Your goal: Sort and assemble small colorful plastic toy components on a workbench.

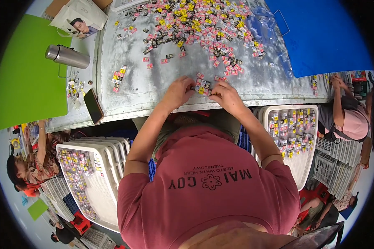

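Observation:
Near the front edge of the worktable (133, 97), several small flat rectangular pieces (202, 86) in pink, black, yellow and white sit edge to edge as a compact block. My left hand (178, 93) pinches the block's left side, and my right hand (228, 97) pinches its right side. What exactly lies under the fingertips is hidden. Just beyond my right hand is a short row of pink pieces (220, 78). A wide heap of loose pieces (199, 29) in the same colours covers the far middle. To the left stands a narrow strip of joined pieces (119, 78).
White trays (108, 182) of pieces are stacked at my left, and another tray (311, 157) stands at my right. On the left are a phone (93, 106), a steel flask (68, 57) and a bag (85, 18). Clear plastic cases (262, 29) lie far right, by a blue panel (324, 37). People sit on both sides.

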The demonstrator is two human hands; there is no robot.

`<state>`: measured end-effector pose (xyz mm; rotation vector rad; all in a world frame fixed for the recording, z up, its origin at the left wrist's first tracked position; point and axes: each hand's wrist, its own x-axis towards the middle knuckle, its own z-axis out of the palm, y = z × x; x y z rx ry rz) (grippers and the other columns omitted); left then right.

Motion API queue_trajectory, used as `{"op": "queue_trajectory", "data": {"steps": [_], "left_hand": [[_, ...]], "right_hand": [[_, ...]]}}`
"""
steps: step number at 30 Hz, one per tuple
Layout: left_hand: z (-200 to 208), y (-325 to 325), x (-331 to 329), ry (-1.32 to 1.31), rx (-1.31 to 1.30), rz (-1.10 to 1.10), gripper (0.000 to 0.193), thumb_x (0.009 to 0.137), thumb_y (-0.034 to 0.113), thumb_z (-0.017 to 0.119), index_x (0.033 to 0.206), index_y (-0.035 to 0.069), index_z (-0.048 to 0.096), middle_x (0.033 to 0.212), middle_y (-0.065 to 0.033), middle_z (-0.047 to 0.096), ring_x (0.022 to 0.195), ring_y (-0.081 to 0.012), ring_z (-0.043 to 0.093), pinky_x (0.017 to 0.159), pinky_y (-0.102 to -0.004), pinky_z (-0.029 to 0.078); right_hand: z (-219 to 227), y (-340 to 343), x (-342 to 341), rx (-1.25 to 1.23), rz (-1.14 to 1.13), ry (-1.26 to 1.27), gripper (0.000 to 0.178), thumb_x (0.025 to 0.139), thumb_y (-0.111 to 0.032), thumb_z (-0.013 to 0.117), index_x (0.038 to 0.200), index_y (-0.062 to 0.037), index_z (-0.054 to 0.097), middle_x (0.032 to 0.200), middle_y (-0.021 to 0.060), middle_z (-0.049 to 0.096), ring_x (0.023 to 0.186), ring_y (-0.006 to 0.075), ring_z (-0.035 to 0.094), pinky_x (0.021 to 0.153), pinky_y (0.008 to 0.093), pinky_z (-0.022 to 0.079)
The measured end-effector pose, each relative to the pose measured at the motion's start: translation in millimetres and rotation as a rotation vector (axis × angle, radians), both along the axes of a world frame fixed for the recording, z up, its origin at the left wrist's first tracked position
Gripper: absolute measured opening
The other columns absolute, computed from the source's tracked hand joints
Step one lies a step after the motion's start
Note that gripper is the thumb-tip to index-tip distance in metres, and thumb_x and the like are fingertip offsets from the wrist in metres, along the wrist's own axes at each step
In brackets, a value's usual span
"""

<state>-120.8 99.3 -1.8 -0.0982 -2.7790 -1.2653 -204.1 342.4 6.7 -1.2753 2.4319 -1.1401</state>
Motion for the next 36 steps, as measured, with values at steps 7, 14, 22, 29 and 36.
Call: {"op": "queue_trajectory", "data": {"steps": [7,14,22,29,36], "left_hand": [[5.6,25.0,-1.4,-0.011,-0.158,0.183,0.042,0.075,0.031,0.089,0.094,0.004,0.063,0.087,-0.0104,0.061,0.078,-0.03,0.063,0.069,-0.0414,0.051],[3.0,29.8,-1.7,0.018,-0.216,0.2,0.043,0.074,0.031,0.088,0.094,0.004,0.061,0.089,-0.012,0.06,0.082,-0.0327,0.063,0.072,-0.044,0.053],[4.7,34.0,0.1,0.028,-0.288,0.197,0.043,0.076,0.032,0.084,0.098,0.004,0.061,0.096,-0.0146,0.06,0.092,-0.0363,0.063,0.079,-0.0463,0.054],[2.2,33.1,4.0,0.058,-0.3,0.194,0.038,0.08,0.03,0.082,0.099,0.004,0.062,0.097,-0.0148,0.059,0.094,-0.0364,0.062,0.081,-0.0456,0.053],[7.5,22.2,10.3,0.065,-0.161,0.087,0.028,0.082,0.013,0.08,0.102,0.003,0.063,0.099,-0.0148,0.058,0.095,-0.0366,0.06,0.083,-0.0438,0.051]], "right_hand": [[0.7,4.9,1.4,-0.04,0.002,-0.101,0.014,0.082,-0.004,0.077,0.091,-0.0002,0.066,0.094,0.0126,0.064,0.082,0.0345,0.066,0.073,0.0414,0.055],[-14.8,8.8,6.8,-0.134,-0.022,0.155,0.01,0.085,-0.006,0.076,0.091,-0.0018,0.068,0.097,0.0107,0.067,0.087,0.0309,0.068,0.078,0.0403,0.056],[-20.9,11.7,9.8,-0.163,-0.008,0.201,0.012,0.085,-0.007,0.077,0.094,-0.0023,0.073,0.102,0.0088,0.068,0.089,0.0298,0.068,0.081,0.0389,0.056],[-4.8,-3.4,13.9,-0.082,-0.091,0.28,0.016,0.086,-0.016,0.077,0.098,-0.0067,0.074,0.094,0.0073,0.064,0.083,0.0296,0.066,0.076,0.0412,0.055],[-19.5,-11.9,15.1,-0.102,-0.098,0.462,0.015,0.083,-0.017,0.078,0.095,-0.0099,0.075,0.082,0.0037,0.06,0.072,0.0264,0.063,0.067,0.0399,0.05]]}}
